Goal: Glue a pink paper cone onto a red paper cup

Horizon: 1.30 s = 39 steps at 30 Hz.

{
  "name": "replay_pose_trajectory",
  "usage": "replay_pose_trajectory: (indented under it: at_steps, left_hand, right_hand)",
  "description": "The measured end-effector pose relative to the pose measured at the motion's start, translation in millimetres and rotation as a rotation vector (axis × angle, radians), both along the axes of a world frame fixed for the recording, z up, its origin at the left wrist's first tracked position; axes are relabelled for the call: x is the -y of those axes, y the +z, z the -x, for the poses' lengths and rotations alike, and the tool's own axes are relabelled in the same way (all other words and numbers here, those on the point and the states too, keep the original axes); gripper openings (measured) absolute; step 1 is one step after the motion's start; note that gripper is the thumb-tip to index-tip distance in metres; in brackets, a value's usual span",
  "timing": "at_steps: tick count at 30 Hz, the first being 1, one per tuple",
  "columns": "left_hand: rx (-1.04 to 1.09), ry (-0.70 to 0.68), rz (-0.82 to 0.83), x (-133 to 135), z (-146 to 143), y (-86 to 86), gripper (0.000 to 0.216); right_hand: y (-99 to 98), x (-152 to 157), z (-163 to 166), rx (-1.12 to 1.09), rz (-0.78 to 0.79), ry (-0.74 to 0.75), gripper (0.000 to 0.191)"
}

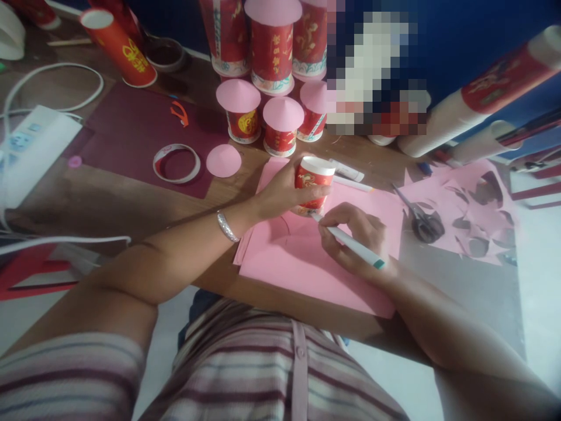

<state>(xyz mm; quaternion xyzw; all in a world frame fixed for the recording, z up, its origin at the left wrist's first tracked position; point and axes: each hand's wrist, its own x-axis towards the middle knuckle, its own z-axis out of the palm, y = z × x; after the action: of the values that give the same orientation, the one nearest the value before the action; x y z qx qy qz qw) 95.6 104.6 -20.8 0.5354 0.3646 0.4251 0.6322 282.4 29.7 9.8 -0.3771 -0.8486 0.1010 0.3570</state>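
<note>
My left hand (pixel 280 190) is wrapped round a small red paper cup (pixel 313 181) that stands upside down on a pink paper sheet (pixel 307 263). My right hand (pixel 357 234) pinches a white pen (pixel 350 242) with a green end, its tip touching the sheet at the cup's base. A curved pen line shows on the pink sheet left of the cup. A silver bracelet (pixel 227 227) sits on my left wrist.
Several red cups with pink cone lids (pixel 280 126) stand behind. A loose pink cone (pixel 223 160) and a tape ring (pixel 176 163) lie on a dark red sheet. Scissors (pixel 423 222) rest on cut pink scraps (pixel 473 210) at right. A white power strip (pixel 30 152) lies left.
</note>
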Motion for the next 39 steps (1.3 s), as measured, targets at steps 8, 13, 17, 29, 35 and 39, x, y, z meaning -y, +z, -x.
replay_pose_trajectory:
  at_steps: [8,13,17,29,35,39]
  left_hand:
    - [-0.005,-0.014,0.007,-0.6,1.4,-1.4,0.055]
    - [-0.023,-0.022,0.007,-1.0,1.8,-2.0,0.056]
    - [0.009,-0.023,0.012,-1.1,1.2,-0.1,0.057]
    - [0.086,-0.011,0.029,-6.5,-0.3,-13.0,0.059]
    - [0.108,-0.01,0.002,-4.3,1.8,-10.8,0.053]
    - [0.15,-0.041,0.041,-3.0,5.4,-11.0,0.05]
  right_hand:
    - [0.8,-0.3,-1.2,0.001,-0.009,0.002,0.012]
    - [0.8,-0.8,-1.2,0.015,-0.039,-0.002,0.013]
    - [0.1,-0.2,-1.9,0.005,-0.049,-0.003,0.014]
    - [-5.8,1.4,-0.9,-0.103,-0.057,0.237,0.019]
    - [-9.6,1.8,0.4,-0.105,-0.062,0.259,0.019]
    - [-8.3,1.7,0.6,-0.104,-0.052,0.235,0.02]
